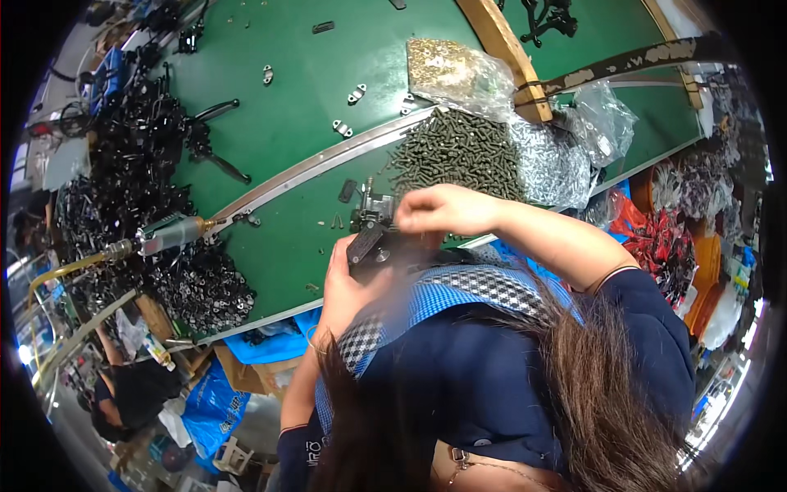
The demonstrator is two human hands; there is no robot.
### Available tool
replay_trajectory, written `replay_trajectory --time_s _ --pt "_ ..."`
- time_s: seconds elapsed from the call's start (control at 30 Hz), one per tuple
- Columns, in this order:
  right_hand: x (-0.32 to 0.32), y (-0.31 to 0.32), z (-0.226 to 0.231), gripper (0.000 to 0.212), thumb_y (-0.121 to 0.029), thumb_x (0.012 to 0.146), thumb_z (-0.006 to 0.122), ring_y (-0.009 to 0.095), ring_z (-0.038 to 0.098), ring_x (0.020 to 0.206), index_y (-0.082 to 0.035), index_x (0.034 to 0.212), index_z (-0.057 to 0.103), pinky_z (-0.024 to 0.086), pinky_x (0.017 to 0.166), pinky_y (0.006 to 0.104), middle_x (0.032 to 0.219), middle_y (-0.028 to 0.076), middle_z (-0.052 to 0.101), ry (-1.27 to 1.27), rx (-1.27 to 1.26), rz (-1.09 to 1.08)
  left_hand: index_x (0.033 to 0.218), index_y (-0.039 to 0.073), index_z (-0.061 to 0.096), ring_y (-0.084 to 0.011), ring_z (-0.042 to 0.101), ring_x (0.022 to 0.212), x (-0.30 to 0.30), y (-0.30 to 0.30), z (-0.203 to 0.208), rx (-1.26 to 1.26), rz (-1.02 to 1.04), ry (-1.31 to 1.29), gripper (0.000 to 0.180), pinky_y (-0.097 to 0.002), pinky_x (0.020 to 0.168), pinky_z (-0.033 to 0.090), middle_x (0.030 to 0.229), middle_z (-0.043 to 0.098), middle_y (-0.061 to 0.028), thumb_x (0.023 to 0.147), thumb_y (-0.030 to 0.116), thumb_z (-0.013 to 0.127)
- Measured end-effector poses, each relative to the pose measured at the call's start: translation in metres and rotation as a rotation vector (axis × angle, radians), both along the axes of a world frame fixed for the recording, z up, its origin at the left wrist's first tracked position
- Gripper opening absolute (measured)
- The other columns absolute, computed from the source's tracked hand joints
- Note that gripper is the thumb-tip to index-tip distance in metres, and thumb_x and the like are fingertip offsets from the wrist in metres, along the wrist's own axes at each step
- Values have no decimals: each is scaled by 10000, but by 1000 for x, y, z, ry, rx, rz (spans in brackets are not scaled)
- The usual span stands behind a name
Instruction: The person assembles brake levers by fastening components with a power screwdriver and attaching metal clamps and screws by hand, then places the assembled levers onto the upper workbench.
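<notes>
My left hand [347, 287] is closed around a small black metal assembly [369, 243] with a flat rectangular top and some silver parts, at the near edge of the green worktable. Just right of it hovers my right hand [447, 210], its fingers curled together; whatever they pinch is hidden. Beyond the right hand lies a big heap of dark screws [459, 152]. A small black rectangular plate [348, 191] and a few loose screws [336, 221] rest on the table left of the assembly.
A metal rail [316, 168] crosses the green table [287, 115]. Black lever parts [131, 156] pile up at left, near a pneumatic screwdriver [174, 235] and small black pieces [205, 287]. Silver clamps [357, 94] lie beyond the rail. Bags of gold [447, 66] and silver hardware [553, 160] flank the screws.
</notes>
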State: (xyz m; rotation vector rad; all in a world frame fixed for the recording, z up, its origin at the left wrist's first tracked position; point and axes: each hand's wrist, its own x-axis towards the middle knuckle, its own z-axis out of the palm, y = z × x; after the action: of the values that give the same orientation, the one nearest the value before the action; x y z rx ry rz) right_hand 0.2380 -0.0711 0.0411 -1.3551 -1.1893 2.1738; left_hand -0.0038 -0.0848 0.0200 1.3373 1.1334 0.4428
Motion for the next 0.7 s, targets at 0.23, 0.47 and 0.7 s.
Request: replay_trajectory --time_s 0.23,0.47,0.7 --pt "-1 -9 1 375 -405 848 579 166 614 713 -37 918 605 468 659 309 716 86 634 -158 228 28 1148 36 458 -148 528 984 0 -3 15 -87 35 -50 533 -300 895 411 1037 563 -68 684 62 721" --pt "2 -7 0 398 -397 893 495 260 606 696 -18 870 612 466 670 358 724 147 618 -198 266 98 1149 30 450 -138 522 979 -5 7 20 -98 17 -17 532 -294 902 405 1049 549 -59 686 29 712" --pt "0 -8 -5 333 -359 892 507 215 592 640 -39 932 588 468 641 354 661 87 581 -180 661 5 1130 27 450 -133 522 968 -4 16 27 -181 3 -84 506 -291 896 407 1029 553 -53 690 13 699"
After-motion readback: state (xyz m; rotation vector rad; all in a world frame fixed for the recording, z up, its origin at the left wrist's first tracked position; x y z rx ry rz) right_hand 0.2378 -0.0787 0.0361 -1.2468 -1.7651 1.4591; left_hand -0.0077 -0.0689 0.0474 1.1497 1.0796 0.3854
